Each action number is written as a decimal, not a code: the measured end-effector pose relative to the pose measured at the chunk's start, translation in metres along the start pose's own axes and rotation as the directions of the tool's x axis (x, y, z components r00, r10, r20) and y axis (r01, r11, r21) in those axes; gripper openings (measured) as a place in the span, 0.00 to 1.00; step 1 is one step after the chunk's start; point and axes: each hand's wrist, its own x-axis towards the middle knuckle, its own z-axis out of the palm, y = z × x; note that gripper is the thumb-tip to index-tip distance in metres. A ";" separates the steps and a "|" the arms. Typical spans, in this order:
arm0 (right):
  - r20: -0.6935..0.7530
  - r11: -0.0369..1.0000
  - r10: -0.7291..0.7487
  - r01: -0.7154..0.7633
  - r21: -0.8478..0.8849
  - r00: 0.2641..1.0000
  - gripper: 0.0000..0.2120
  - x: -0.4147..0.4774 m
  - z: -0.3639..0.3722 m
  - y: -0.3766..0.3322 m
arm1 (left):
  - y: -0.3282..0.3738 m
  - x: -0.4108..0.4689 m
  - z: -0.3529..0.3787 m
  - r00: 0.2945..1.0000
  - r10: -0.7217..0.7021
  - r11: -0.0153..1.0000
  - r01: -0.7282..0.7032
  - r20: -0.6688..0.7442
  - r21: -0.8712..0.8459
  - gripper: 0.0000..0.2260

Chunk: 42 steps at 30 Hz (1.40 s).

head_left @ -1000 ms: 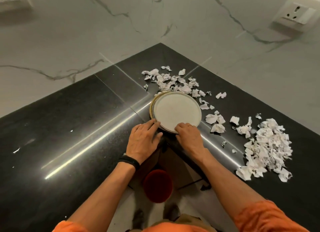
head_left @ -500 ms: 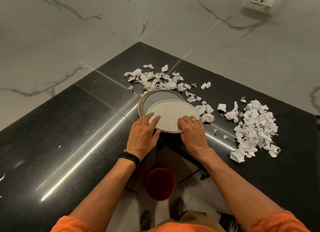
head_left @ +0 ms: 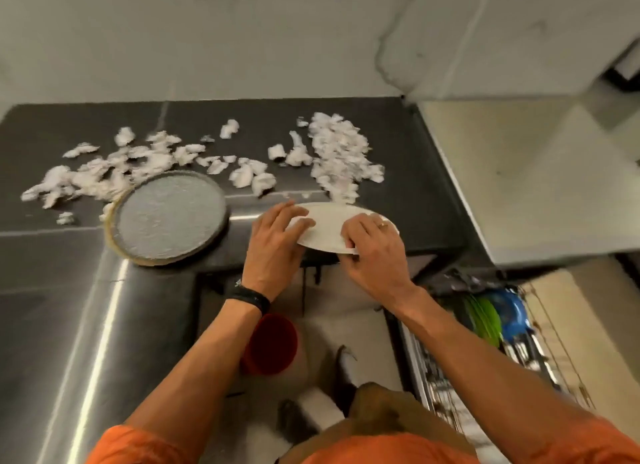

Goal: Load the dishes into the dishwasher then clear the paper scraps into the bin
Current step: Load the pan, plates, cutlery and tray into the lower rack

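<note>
The left hand (head_left: 277, 245) and the right hand (head_left: 374, 252) gripped the white plate (head_left: 325, 226) by its near rim, with the fingers curled over the top.
At the left of the dark counter (head_left: 69, 290) the grey plate (head_left: 166, 218) lay flat, with paper scraps (head_left: 138, 166) behind it. The white plate was at the counter's front edge, near the grey one but apart from it. Below the hands stood the red bin (head_left: 272, 346). At the right, the dishwasher rack (head_left: 485, 359) held green plates (head_left: 483, 320) and a blue dish (head_left: 512, 316).
</note>
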 end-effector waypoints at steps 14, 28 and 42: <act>0.002 0.817 0.543 -0.528 -0.231 0.840 0.19 -0.181 -0.107 0.111 | 0.219 0.041 0.133 0.815 0.507 0.862 -0.474 0.283 -0.180 0.10; 0.320 0.488 0.845 -0.863 -0.129 0.430 0.26 -0.336 -0.078 0.224 | 0.324 0.019 0.305 0.572 0.590 0.788 -0.561 0.570 -0.253 0.22; 0.260 0.301 0.926 -0.951 -0.075 0.273 0.28 -0.418 0.130 0.322 | 0.225 -0.012 0.551 0.431 0.682 0.720 -0.536 0.591 -0.440 0.19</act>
